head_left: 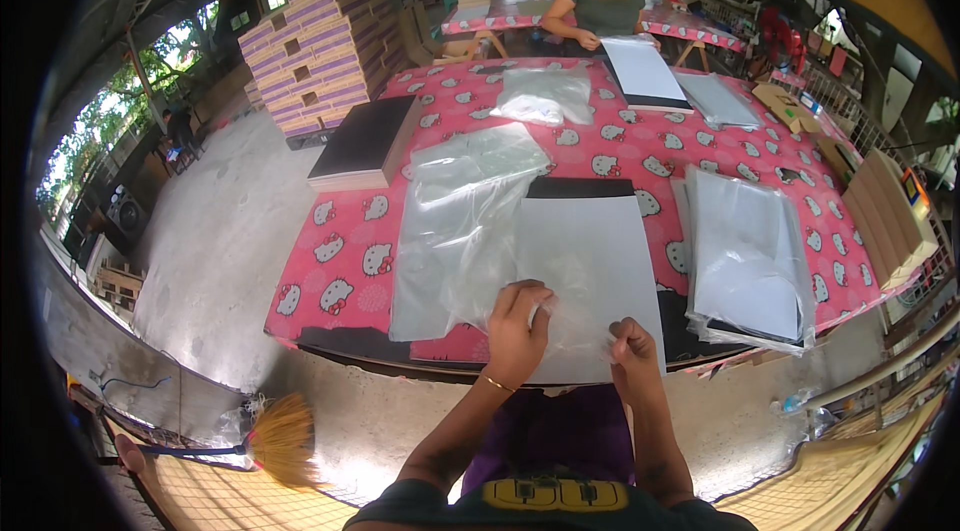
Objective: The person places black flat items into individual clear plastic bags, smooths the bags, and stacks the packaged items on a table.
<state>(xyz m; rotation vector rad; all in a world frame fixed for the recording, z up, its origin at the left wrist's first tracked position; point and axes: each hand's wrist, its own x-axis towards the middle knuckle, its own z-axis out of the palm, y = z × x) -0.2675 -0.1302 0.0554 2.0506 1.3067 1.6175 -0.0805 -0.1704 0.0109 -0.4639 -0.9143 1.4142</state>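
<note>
In front of me a white sheet lies at the table's near edge, with a black band showing along its far end. My left hand, a thin bracelet on its wrist, is curled above the sheet's left side, its fingers closed on a clear plastic bag. My right hand is pinched closed at the sheet's right side, gripping the bag's other edge. The film is so transparent that its outline is hard to follow. To the left lies a pile of clear plastic bags.
Bagged white sheets are stacked on the right. A thick black-topped stack stands at the far left, before piled cartons. Across the pink patterned table, another person handles white sheets. A broom lies below left.
</note>
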